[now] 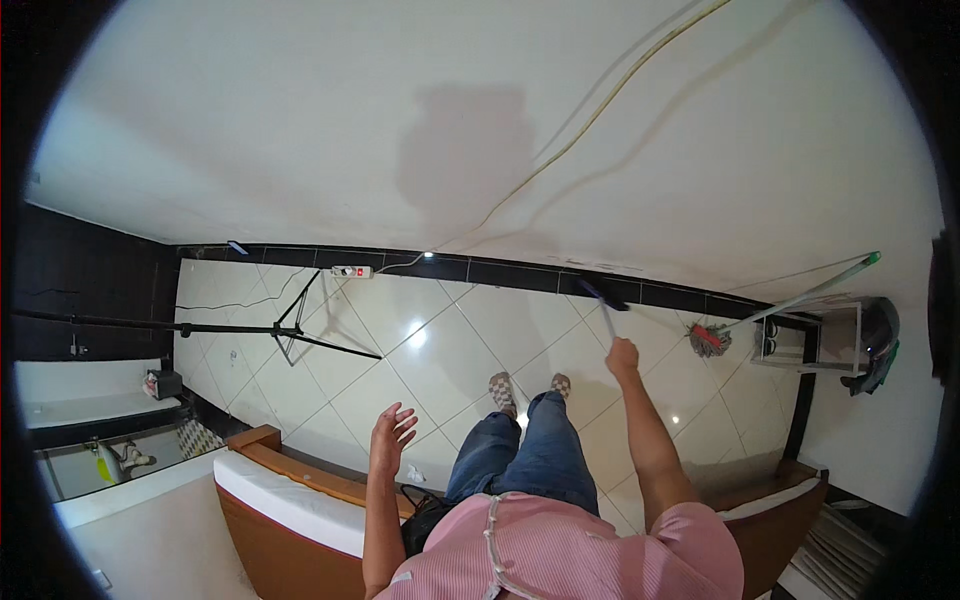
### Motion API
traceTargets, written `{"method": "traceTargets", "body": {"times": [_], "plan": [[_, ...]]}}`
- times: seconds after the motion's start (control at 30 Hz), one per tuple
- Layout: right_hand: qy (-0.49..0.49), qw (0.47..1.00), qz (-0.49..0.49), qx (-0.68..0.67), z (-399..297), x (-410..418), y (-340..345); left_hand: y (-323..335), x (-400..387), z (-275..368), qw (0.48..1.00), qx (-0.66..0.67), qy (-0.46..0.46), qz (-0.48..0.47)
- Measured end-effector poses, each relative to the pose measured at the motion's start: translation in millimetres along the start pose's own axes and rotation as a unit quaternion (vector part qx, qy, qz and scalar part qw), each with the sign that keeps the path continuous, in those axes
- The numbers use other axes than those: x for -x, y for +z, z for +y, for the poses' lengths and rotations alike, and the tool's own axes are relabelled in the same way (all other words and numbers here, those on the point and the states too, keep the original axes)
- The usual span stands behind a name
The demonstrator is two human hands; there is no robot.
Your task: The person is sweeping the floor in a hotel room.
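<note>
My right hand (623, 358) is closed around the light handle of a broom or brush. Its dark bristled head (603, 293) lies against the black baseboard (510, 275), where the tiled floor (420, 375) meets the wall. My left hand (391, 436) is raised in front of me at the left, fingers apart, holding nothing. Below both hands are my legs in jeans and my feet in checkered footwear.
A black tripod stand (289, 330) spreads its legs at the left, near a power strip (351, 272) with a cable up the wall. A string mop (709, 340) leans beside a metal rack (817, 366) at the right. A wooden bench with a white cushion (289, 501) is behind me.
</note>
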State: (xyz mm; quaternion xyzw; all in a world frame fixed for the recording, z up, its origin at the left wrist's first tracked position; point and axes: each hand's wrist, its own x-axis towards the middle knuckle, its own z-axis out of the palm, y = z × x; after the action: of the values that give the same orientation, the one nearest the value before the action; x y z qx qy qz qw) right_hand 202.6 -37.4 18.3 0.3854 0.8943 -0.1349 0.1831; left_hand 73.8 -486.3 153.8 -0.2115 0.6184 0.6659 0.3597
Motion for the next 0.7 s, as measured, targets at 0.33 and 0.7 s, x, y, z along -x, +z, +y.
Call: {"method": "traceTargets", "body": {"times": [0.33, 0.7], "plan": [[-0.162, 0.974, -0.137, -0.079, -116, 120, 45, 16, 1, 4, 1.000, 0.007, 0.019, -0.016], [-0.257, 0.961, -0.049, -0.094, -184, 54, -49, -29, 29, -5, 0.996, 0.053, 0.040, 0.067]]}}
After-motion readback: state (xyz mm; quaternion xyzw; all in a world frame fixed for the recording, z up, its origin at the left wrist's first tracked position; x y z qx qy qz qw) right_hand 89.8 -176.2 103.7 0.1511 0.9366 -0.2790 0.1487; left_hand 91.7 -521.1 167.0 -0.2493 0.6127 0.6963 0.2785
